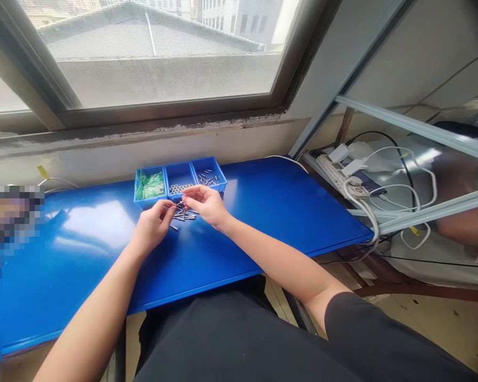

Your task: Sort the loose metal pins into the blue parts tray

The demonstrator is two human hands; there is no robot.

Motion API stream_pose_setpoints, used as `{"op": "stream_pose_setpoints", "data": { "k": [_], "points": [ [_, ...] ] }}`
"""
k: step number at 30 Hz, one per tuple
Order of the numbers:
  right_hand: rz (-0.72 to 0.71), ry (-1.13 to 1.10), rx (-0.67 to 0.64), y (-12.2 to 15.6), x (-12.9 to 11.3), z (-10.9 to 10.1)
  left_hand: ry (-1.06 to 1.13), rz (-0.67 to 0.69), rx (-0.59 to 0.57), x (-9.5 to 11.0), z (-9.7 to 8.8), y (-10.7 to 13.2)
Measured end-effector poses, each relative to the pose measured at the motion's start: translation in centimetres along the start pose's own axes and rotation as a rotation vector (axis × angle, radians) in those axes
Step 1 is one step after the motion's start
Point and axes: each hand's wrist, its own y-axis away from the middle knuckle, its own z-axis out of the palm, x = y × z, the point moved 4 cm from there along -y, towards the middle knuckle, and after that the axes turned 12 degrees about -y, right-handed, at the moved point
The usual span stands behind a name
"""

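Note:
My left hand [153, 223] pinches a thin metal pin [169, 207] between thumb and forefinger, just above the blue tabletop [263, 212]. Close beside it, my right hand [205, 204] curls its fingers over a small heap of loose metal pins [184, 214]; whether it holds one is hidden. Right behind the heap stands a blue three-compartment tray [179, 178]. Its left bin holds green parts [151, 185], its middle bin small metal sleeves [179, 188], its right bin more pins [207, 179].
A window and sill run behind the table. To the right, past the table edge, a white power strip [334, 170] with chargers and looping white cables lies behind a metal frame bar [422, 212]. A blurred patch covers the far left.

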Motion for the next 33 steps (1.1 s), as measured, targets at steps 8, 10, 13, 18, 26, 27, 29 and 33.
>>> {"op": "stream_pose_setpoints", "data": {
  "k": [8,10,13,18,26,27,29,33],
  "points": [
    [0.017,-0.006,-0.021,0.13,0.19,0.1,-0.017,-0.022,0.005,-0.08,-0.32,-0.06],
    [0.029,-0.005,-0.021,0.15,0.29,0.16,0.0,-0.041,0.002,-0.08,-0.4,-0.05],
    [0.038,-0.026,-0.005,0.13,0.4,0.12,0.043,-0.047,0.009,0.05,-0.48,0.0],
    [0.046,-0.041,-0.002,0.07,0.45,-0.02,0.055,-0.024,0.05,0.21,-0.43,0.05],
    [0.028,-0.036,-0.029,0.14,0.61,0.08,0.023,-0.003,0.043,0.08,-0.48,-0.08],
    [0.031,-0.034,-0.026,0.14,0.65,0.07,0.02,-0.003,0.043,0.08,-0.5,-0.07],
    [0.035,-0.033,-0.015,0.13,0.72,0.02,0.022,-0.004,0.04,0.1,-0.51,-0.05],
    [0.035,-0.039,-0.009,0.1,0.83,-0.05,0.044,-0.008,0.044,0.27,-0.52,0.0]
  ]
}}
